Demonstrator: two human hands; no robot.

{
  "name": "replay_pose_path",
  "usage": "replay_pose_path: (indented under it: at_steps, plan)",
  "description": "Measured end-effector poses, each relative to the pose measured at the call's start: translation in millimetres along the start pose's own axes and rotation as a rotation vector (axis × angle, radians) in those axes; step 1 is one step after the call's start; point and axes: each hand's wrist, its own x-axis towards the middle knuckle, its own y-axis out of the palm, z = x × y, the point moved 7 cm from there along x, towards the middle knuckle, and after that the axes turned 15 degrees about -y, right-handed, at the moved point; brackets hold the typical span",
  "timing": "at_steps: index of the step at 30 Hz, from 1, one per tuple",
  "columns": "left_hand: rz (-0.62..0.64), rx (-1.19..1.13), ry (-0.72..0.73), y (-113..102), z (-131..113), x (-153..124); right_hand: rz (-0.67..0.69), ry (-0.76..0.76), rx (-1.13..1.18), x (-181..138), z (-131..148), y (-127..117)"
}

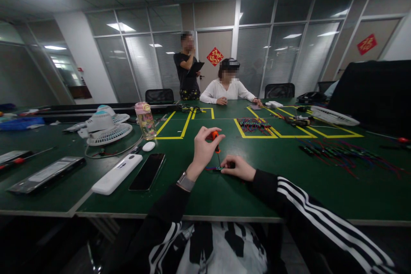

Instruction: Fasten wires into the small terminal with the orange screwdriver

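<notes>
My left hand (pixel 205 147) is closed around the orange and black handle of a screwdriver (pixel 217 143), held upright with its shaft pointing down. The tip meets a small green circuit board (pixel 218 169) on the green table, from which red and blue wires run left. My right hand (pixel 236 167) pinches the right side of that board between thumb and fingers, holding it against the tabletop. The exact spot under the tip is too small to make out.
Left of my hands lie a black phone (pixel 147 172), a white power bank (pixel 117 174), a bottle (pixel 145 120) and a white fan (pixel 109 132). Wired boards are heaped in a yellow-taped box (pixel 256 126) and at right (pixel 340 152). Two people are across the table.
</notes>
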Motion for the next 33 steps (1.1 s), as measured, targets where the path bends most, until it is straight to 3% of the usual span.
replay_pose_path:
  at_steps: [4,10,12,19,27,33]
  plan:
    - [0.009,0.034,0.031,0,-2,-1,-0.003,0.003,0.014,0,-2,1]
    - [0.286,-0.190,-0.079,17,7,3,-0.009,-0.009,0.019,-1,-2,1]
    - [0.325,-0.241,-0.103,20,9,1,-0.008,-0.006,0.018,-1,-2,1]
    - [0.102,-0.078,-0.006,7,2,-1,-0.018,-0.011,0.010,-1,-2,0]
    - [0.229,-0.132,-0.017,14,1,-1,-0.030,0.000,0.023,-1,-5,1]
    - [0.120,-0.073,0.025,10,-1,-3,-0.025,-0.012,0.015,-1,-5,1]
